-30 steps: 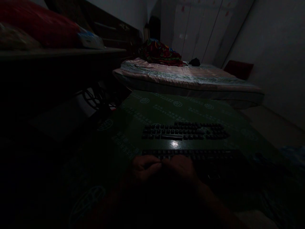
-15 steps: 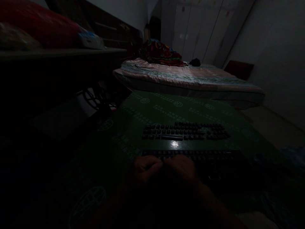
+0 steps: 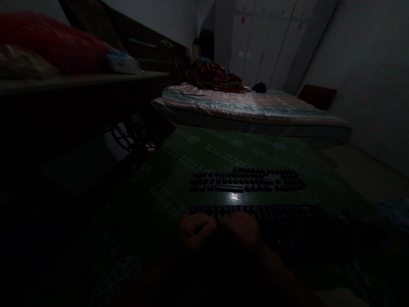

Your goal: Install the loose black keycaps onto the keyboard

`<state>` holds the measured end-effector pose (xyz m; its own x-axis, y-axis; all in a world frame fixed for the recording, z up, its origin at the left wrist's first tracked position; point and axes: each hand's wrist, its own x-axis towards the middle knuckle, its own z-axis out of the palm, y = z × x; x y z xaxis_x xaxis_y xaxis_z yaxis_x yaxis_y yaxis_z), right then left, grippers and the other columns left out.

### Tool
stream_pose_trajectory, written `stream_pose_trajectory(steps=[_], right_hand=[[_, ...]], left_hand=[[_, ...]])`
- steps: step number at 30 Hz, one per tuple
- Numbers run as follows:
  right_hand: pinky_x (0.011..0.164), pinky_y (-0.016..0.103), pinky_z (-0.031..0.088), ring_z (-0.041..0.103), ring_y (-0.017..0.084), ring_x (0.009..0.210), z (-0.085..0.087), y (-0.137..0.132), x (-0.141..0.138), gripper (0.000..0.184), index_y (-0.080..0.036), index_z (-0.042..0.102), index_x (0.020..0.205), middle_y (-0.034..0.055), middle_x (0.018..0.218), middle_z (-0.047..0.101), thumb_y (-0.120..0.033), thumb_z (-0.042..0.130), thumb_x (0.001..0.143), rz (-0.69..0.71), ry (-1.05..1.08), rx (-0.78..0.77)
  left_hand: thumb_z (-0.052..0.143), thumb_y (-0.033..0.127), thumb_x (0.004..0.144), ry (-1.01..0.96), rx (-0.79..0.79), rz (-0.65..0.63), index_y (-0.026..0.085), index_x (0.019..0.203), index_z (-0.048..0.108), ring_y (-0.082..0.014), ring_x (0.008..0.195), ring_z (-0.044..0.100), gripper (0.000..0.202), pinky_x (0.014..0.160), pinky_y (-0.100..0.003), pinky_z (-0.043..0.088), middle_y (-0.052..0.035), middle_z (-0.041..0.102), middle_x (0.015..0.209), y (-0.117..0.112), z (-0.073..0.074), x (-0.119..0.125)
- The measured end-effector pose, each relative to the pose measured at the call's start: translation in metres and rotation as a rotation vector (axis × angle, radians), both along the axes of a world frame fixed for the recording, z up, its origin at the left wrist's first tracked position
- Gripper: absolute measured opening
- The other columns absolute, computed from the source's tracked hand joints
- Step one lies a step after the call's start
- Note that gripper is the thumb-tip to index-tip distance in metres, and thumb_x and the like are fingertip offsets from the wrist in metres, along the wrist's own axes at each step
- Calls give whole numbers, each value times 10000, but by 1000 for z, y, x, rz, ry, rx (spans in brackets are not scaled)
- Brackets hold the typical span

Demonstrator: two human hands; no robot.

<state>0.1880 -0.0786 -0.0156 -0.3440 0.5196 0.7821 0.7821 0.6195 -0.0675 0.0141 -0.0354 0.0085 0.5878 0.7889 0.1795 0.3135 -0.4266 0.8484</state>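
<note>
Very little light falls on the scene. My left hand and my right hand are side by side with fingers curled, their thumb sides almost touching. Both are at the left part of a dark keyboard that lies across the green table. Whatever the fingertips pinch or press is hidden by the hands and the dark. Beyond the keyboard, loose black keycaps are laid out in rows, with a long spacebar keycap among them.
Dark small items lie at the table's right. A bed with a bundled red patterned blanket stands behind the table. To the left is a shelf-like surface holding a red bag.
The whole view has shifted slightly, so things appear a little lower. Both hands keep nearly the same pose at the keyboard.
</note>
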Motion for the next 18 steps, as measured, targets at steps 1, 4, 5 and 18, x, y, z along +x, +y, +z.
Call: stream_pose_trajectory(steps=[1,4,5,18], right_hand=[[527,257,318,483,115,504,0,0,0,279,-163,611,806,0,535,545,-215,370,936,-4,3,-1],[524,267,303,481,124,493,-4,0,1,323,-173,614,791,5,523,533,-249,341,946,-88,26,-35],[524,266,301,483,125,491,-5,0,2,339,-182,613,781,5,516,530,-267,332,949,-114,27,-55],[585,237,433,619,151,622,2,8,43,211,-189,636,846,38,693,675,-272,447,888,-248,169,-256]], left_hand=[[477,328,836,-3,4,1,159,650,633,-117,590,550,296,574,-210,427,-2,596,620,0,-1,0],[482,327,835,-13,49,9,162,701,657,-129,622,579,275,578,-210,444,-19,628,660,3,-6,0],[487,324,831,-17,84,14,164,717,663,-133,631,589,263,582,-212,451,-24,636,668,4,-8,-1],[535,220,826,69,650,106,152,1022,589,-204,963,590,214,841,-337,488,-95,641,1043,13,-19,0]])
